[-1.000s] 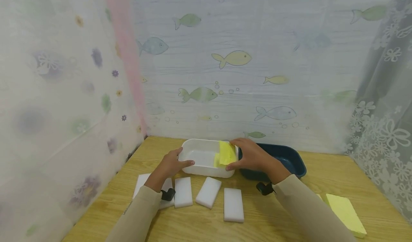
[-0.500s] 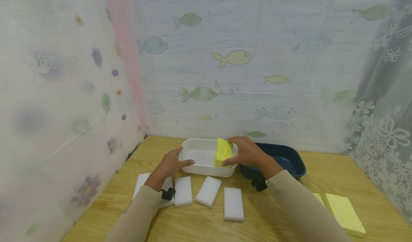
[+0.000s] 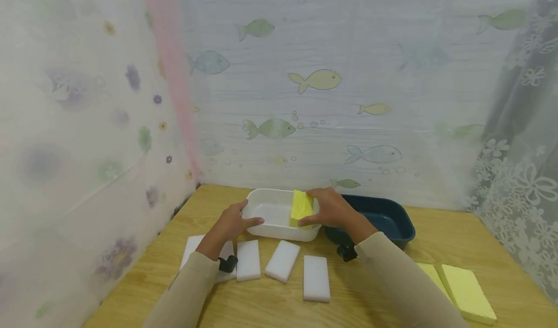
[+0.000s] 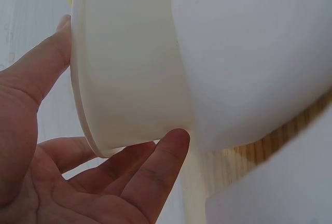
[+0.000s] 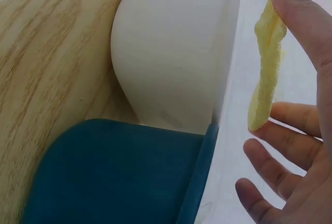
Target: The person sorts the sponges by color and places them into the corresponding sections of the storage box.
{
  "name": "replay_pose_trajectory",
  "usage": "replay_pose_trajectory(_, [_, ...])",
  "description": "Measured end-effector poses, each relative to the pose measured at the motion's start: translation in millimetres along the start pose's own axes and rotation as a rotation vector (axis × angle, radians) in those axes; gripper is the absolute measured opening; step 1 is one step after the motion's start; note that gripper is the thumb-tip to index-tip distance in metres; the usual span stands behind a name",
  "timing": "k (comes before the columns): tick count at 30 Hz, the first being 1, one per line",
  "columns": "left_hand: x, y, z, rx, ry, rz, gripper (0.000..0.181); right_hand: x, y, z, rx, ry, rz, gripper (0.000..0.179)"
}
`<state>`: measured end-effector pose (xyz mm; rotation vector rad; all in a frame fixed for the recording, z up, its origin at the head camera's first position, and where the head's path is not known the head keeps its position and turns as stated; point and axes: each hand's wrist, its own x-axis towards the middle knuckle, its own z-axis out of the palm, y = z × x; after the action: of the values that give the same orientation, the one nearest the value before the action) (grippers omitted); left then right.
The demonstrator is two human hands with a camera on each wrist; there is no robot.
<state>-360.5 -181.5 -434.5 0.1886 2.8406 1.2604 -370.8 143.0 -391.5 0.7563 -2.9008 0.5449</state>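
A white plastic basin (image 3: 274, 231) stands at the table's far side. My left hand (image 3: 230, 224) grips its left end, thumb over the front rim; the left wrist view shows the fingers (image 4: 174, 146) against the basin's outer wall (image 4: 129, 68). Inside the basin's right end, my right hand (image 3: 332, 209) pinches a yellow sponge (image 3: 302, 209) between thumb and fingers. From the right wrist, that sponge (image 5: 267, 68) is seen edge-on and slightly bent, above the rim line. Whether its lower edge touches the basin's floor cannot be told.
Close on the right sits a dark blue basin (image 3: 383, 220). Several white sponge blocks (image 3: 316, 278) lie in front of the white basin, some partly under my left sleeve. Two yellow sponges (image 3: 468, 293) rest at the right front. A fish-print curtain (image 3: 314, 139) hangs behind the table.
My right hand has shifted a little left with the yellow sponge, away from the basin's right end. The left hand and the white basin have kept their place.
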Motion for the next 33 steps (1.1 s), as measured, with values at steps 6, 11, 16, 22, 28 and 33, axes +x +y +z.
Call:
replay_pose_trajectory(6, [-0.5, 0.2, 1.2, 0.003, -0.001, -0.001, 0.107, 1.1, 0.5, 5.1, -0.018, -0.005, 0.005, 0.109])
replay_pose_trajectory(11, [-0.6, -0.7, 1.2, -0.004, -0.003, 0.001, 0.110, 0.9, -1.0, 6.1, -0.019, -0.001, 0.016, 0.109])
replay_pose_trajectory(16, [-0.5, -1.1, 0.8, -0.006, -0.006, 0.012, 0.110, 1.0, -0.1, 6.4, -0.008, -0.005, 0.025, 0.108])
replay_pose_trajectory(22, [0.9, -1.9, 1.5, 0.005, -0.006, 0.010, 0.111, -1.3, 4.2, 7.6, 0.018, -0.031, 0.040, 0.111])
replay_pose_trajectory(28, [1.7, -2.3, 1.6, 0.013, 0.000, 0.011, 0.108, -3.1, 7.2, 5.4, 0.005, -0.010, 0.046, 0.110])
replay_pose_trajectory(33, [0.3, -1.3, 1.2, 0.025, 0.000, 0.020, 0.107, -6.0, 8.2, 3.4, 0.011, -0.007, 0.045, 0.109])
